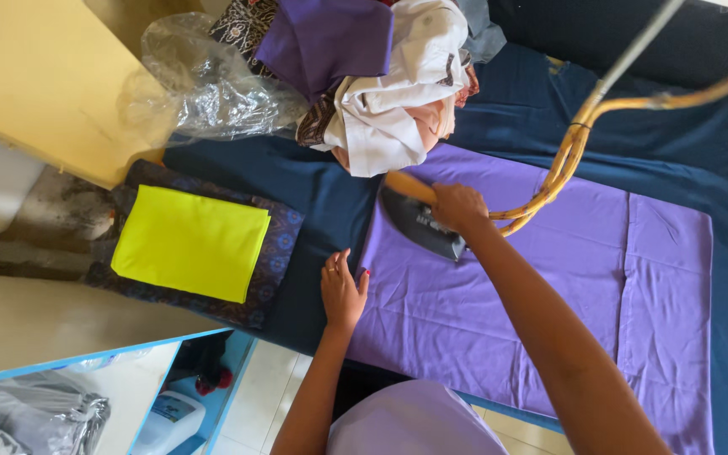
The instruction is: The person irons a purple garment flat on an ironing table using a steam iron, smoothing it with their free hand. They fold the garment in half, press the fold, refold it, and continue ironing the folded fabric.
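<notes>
Two hands at work over dark blue cover (313,194), spread across whole surface. Largest on it: purple cloth (549,286), laid flat, creased, near edge close to body. Heap of clothes (381,76) at far edge, white and purple pieces on top, touching purple cloth's far corner. Clear plastic bag (204,84) crumpled just beside heap, contents not discernible. Folded yellow cloth (191,244) stacked on patterned dark fabric (275,253), well left of purple cloth. Dark iron (419,223) resting on purple cloth's far left corner, tan cord (583,126) looping up out of view. Right hand (458,209) closed around iron's handle. Left hand (343,291) flat, fingers spread, pressing at purple cloth's left edge.
</notes>
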`<state>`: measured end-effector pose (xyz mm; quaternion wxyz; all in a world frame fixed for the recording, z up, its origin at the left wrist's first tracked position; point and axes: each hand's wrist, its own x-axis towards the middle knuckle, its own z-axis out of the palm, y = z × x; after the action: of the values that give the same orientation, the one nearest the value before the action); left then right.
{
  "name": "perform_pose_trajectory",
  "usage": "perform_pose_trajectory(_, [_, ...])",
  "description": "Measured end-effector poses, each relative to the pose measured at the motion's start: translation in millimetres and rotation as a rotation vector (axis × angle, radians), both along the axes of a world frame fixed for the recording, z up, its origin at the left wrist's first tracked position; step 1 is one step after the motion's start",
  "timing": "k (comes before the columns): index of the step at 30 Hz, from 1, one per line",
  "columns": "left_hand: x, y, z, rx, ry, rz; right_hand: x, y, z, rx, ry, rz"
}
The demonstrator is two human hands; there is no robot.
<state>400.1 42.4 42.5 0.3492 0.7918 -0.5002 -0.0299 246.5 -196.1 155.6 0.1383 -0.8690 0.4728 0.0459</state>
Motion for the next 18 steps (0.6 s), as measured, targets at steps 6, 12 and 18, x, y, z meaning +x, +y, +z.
perform_pose_trajectory(6, [-1.5,12.3,-11.0,-0.030,-0.045,0.045,-33.8,61.0,2.2,0.123,0.207,0.302])
perform_pose_trajectory(12, [6.8,12.8,-25.5,-0.091,-0.056,0.014,-62.3,78.8,-17.7,0.029,0.215,0.157])
perform_pose_trajectory(18, [21.1,28.7,-19.9,-0.046,0.092,-0.063,-58.6,58.7,-20.9,0.009,0.036,-0.033])
